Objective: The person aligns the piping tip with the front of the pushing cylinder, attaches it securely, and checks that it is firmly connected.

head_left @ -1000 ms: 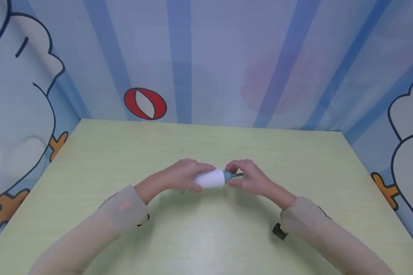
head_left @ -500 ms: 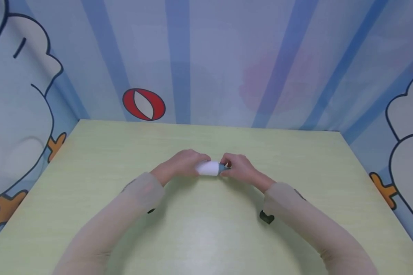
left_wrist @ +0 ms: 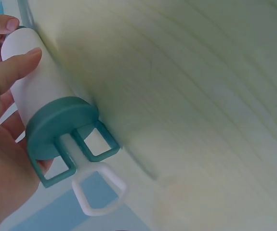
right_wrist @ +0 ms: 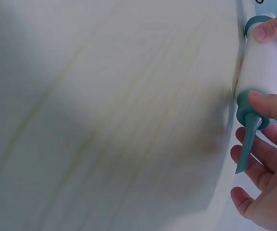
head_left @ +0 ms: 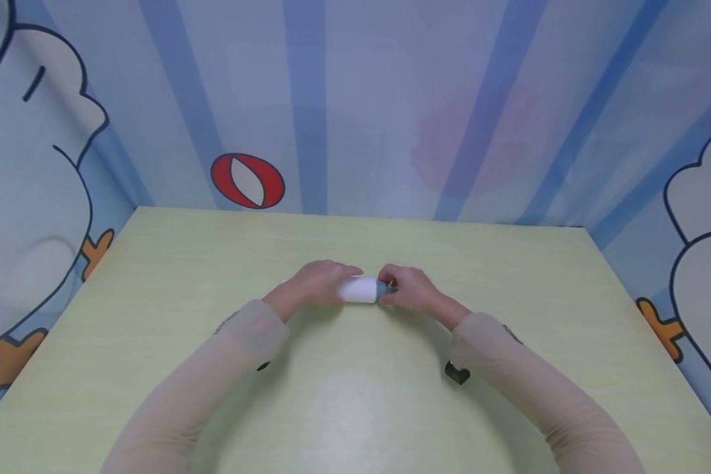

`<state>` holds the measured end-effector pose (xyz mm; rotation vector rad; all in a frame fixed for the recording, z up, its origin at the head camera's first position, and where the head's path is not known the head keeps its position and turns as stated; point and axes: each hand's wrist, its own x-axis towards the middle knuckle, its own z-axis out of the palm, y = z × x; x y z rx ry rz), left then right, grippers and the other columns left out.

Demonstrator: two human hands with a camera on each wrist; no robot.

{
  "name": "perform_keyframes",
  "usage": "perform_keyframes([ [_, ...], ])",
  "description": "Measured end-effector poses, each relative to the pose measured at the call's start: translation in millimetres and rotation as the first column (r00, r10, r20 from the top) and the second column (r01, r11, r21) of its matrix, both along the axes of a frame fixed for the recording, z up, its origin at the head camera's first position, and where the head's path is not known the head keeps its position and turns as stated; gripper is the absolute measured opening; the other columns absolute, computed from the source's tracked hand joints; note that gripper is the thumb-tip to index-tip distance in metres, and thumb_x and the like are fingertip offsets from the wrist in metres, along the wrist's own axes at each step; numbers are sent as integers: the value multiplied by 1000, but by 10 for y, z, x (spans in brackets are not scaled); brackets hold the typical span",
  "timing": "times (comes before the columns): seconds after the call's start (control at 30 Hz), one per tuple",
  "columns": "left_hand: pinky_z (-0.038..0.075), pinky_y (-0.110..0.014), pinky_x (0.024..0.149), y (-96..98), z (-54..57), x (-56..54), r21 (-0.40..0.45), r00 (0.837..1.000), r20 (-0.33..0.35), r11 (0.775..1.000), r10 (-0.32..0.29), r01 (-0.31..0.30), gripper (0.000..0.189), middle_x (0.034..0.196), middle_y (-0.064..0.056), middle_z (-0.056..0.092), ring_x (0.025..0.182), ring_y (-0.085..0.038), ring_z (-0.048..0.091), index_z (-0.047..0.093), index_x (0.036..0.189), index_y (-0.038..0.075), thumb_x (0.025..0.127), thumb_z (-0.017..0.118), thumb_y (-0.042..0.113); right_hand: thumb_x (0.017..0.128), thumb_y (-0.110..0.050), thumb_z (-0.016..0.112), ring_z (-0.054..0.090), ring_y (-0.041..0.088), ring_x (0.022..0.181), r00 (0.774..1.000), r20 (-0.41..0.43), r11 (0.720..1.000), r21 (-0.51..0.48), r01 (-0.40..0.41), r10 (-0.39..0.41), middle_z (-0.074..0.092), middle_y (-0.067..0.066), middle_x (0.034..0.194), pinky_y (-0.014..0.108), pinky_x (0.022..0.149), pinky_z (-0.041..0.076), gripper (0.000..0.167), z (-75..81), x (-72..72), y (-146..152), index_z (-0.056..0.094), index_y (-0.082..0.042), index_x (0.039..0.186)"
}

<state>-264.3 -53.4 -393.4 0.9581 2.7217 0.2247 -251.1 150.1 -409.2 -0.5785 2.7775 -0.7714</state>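
A white plastic syringe with teal ends lies sideways between my two hands, above the table. My left hand grips its white barrel, the thumb lying along it. In the left wrist view, a teal end piece with two square finger loops and a white plunger ring points away from the palm. At the other end, my right hand pinches the teal collar between thumb and fingers. The slim slanted nozzle sticks out past the right thumb.
Beneath both hands is a pale yellow-green tabletop. A blue striped backdrop with a printed red-and-white ball rises at its far edge, and cartoon-printed panels flank both sides. A dark object hangs below the right cuff.
Over the past second both hands and the syringe have moved forward, toward the far edge, with the right hand also shifting left. Over the last half second they hardly move.
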Motion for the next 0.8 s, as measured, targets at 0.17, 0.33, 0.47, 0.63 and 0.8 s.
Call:
perform_keyframes([
  [0.17,40,-40,92,-12,2,9,-14,1000,15,1000,11,-11,65,124,-4,53,107,-22,52,43,130,18,72,71,26,74,-19,70,56,19,89,1000,22,1000,12,4,-4,62,6,100,34,78,45,35,-25,-5,4,57,-9,104],
  [0.33,39,-40,92,-14,-10,10,-20,1000,21,1000,22,-21,64,123,-3,54,105,-21,53,45,129,19,72,71,28,74,-21,70,56,19,89,1000,28,1000,17,6,-7,62,6,101,33,79,44,37,-24,-5,16,57,-9,106],
  [0.47,37,-40,93,-31,12,20,0,999,33,999,42,-42,66,126,-1,52,108,-20,51,43,130,20,71,72,30,74,-22,70,56,22,95,1000,21,1000,0,-15,15,61,9,105,37,82,45,41,21,27,58,56,-8,110],
  [0.63,35,-42,97,-178,128,52,134,982,160,983,102,-124,69,130,-1,47,117,-21,44,39,134,22,73,70,33,77,-20,67,48,29,108,999,36,991,-131,-23,28,57,13,114,46,89,40,46,173,67,253,52,-4,117],
  [0.8,36,-45,96,-517,290,77,336,958,250,915,141,-223,63,130,-6,47,121,-26,41,37,135,18,80,63,33,79,-19,64,44,30,111,999,16,970,-238,43,-41,53,17,118,52,94,33,43,365,75,611,51,-3,117],
])
